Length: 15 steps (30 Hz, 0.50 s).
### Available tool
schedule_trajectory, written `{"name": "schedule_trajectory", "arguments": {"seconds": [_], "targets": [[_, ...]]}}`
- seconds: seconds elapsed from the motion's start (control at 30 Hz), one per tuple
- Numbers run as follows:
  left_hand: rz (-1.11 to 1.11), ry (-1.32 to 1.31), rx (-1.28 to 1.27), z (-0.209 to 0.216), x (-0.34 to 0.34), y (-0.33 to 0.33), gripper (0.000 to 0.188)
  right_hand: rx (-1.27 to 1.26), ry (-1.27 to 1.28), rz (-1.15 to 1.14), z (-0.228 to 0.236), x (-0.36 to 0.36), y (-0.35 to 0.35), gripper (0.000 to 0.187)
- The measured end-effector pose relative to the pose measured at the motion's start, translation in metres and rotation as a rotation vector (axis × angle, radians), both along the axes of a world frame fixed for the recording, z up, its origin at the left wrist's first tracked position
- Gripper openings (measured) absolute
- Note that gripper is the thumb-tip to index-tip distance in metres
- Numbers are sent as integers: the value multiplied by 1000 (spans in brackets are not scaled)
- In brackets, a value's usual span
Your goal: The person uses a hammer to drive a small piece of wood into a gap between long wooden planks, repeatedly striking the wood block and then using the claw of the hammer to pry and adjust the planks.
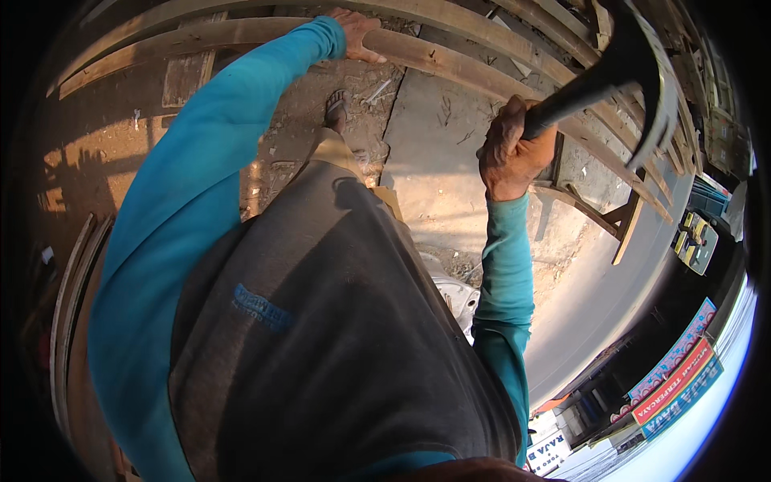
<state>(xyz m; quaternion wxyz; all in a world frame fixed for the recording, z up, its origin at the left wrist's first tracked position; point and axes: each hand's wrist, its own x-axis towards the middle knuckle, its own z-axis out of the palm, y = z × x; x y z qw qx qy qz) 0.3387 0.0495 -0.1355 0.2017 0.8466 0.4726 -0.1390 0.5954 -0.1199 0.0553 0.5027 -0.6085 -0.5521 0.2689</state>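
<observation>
Right hand [514,153] grips a hammer [618,72] (raised); left hand [353,32] presses a wooden rail [450,60].

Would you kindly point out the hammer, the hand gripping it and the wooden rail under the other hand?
hammer [646,76]: head view, on its dark curved head.
right hand [511,153]: head view, on the knuckles around the handle.
wooden rail [450,58]: head view, on its bare top face.

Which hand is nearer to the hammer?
Right. The right hand grips the hammer by its handle; the left hand rests on a wooden beam, apart from it.
</observation>
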Motion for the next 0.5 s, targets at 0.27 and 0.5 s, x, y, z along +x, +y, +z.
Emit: {"name": "schedule_trajectory", "arguments": {"seconds": [0.27, 0.5], "targets": [[49, -12, 129, -36, -21, -12, 100, -606, -158, 161, 52, -23, 3, 54], [72, -13, 12, -7, -23, -4, 96, 747, 181, 295, 88, -38, 58, 35]]}}
